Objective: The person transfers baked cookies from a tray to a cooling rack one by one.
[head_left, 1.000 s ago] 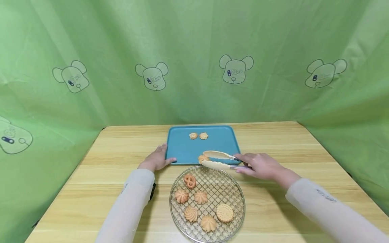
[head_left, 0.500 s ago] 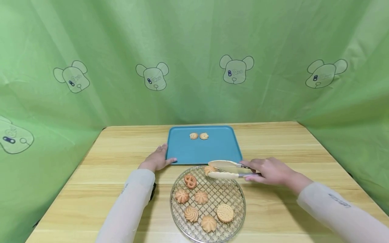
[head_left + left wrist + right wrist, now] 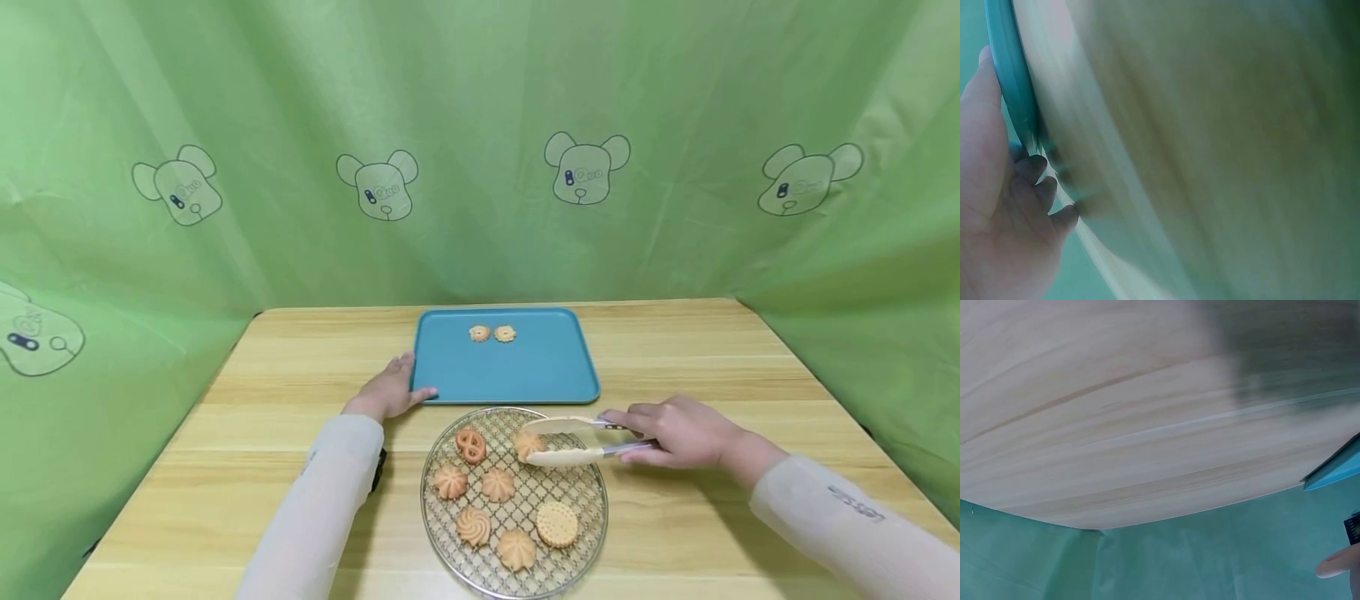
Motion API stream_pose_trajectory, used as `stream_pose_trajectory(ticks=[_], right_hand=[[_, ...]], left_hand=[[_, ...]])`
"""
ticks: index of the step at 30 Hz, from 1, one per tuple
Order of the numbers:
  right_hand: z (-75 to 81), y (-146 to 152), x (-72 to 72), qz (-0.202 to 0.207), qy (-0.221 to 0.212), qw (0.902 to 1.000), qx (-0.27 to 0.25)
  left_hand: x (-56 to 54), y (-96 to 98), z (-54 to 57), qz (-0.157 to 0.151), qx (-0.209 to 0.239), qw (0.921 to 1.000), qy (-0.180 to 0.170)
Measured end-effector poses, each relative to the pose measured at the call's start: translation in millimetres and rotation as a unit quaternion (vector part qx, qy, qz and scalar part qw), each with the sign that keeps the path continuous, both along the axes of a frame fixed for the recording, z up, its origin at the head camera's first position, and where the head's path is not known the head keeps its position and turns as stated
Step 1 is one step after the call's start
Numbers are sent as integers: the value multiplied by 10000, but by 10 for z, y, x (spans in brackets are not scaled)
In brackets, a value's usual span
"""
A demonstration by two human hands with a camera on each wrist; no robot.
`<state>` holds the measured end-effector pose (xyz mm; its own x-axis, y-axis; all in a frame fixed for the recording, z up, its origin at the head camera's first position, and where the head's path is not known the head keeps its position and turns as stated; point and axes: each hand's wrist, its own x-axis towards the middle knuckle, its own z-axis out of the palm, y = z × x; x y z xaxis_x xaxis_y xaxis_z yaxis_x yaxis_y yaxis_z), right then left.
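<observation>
My right hand (image 3: 681, 433) grips a pair of tongs (image 3: 567, 457) with cream scalloped tips and metal arms. Between the tips is a small fluted cookie (image 3: 529, 446), at the back of the round wire rack (image 3: 604, 508); whether it touches the mesh I cannot tell. Only a fingertip (image 3: 1335, 562) of that hand shows in the right wrist view. My left hand (image 3: 387, 388) rests at the near left corner of the blue tray (image 3: 510, 375), thumb over the rim, other fingers along its left side. In the left wrist view the hand (image 3: 1004, 206) lies beside the tray's edge (image 3: 1013, 69).
Two small ring cookies (image 3: 492, 334) lie near the tray's far edge. On the rack also sit a pretzel cookie (image 3: 471, 446), a round dotted biscuit (image 3: 557, 524) and several fluted or swirled cookies (image 3: 473, 527). A green curtain (image 3: 480, 250) surrounds the wooden table (image 3: 675, 533).
My right hand has drawn the tongs and the fluted cookie from the tray's near edge toward me and to the right, over the rack. My left hand has stayed on the tray.
</observation>
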<state>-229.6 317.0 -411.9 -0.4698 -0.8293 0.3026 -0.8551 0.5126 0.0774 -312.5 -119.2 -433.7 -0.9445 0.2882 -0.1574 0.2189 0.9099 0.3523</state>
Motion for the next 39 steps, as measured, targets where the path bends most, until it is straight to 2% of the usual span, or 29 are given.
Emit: stream_pose_trajectory(ticks=[16, 29, 39], right_hand=[[-12, 55, -26, 743, 129, 9971, -47], [-36, 81, -39, 854, 163, 9961, 133], [-13, 55, -33, 958, 170, 9953, 20]], left_hand=[[2, -3, 10, -60, -56, 10000, 29], [-7, 5, -7, -73, -113, 9999, 15], [-9, -5, -20, -86, -100, 9999, 27]])
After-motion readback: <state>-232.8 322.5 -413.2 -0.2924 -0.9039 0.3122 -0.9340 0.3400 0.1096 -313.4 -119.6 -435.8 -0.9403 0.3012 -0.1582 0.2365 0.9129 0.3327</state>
